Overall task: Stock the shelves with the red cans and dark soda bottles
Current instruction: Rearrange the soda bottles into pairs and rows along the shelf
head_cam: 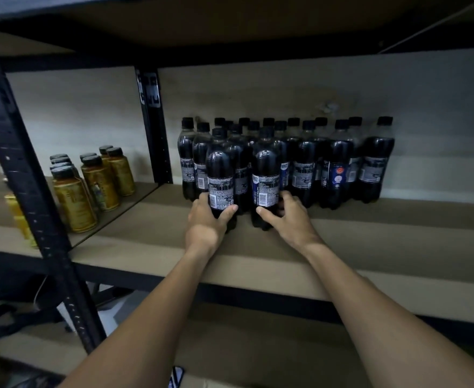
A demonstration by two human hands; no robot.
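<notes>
I see two bare forearms reaching up to a pale brown fibreboard shelf (370,242) set in a black metal rack. The left hand (206,219) grips the lower body of a dark plastic soda bottle (220,175) with a black screw cap, its fingers wrapped behind the bottle and its thumb across the front. The right hand (286,217) holds a second dark soda bottle (266,175) the same way, thumb on the front and fingers curled round the far side.

Both bottles stand upright with their bases on the shelf, just beside each other. They are at the front of a cluster of matching dark bottles (339,152) that stands in rows towards the pale back wall.

Each held bottle shows a silver-grey label panel with a white barcode and blocks of fine print, none of which I can read. The second bottle's label has a blue edge. Further right in the cluster, one blue label (337,175) carries two small round emblems, one red and one white. No brand name is legible.

The bottles are glossy, narrow at the neck and rounded at the shoulder.

On the neighbouring shelf to the left, past a black perforated upright (34,191), stand gold metallic bottles (101,180) with black caps, their print too blurred to read.
</notes>
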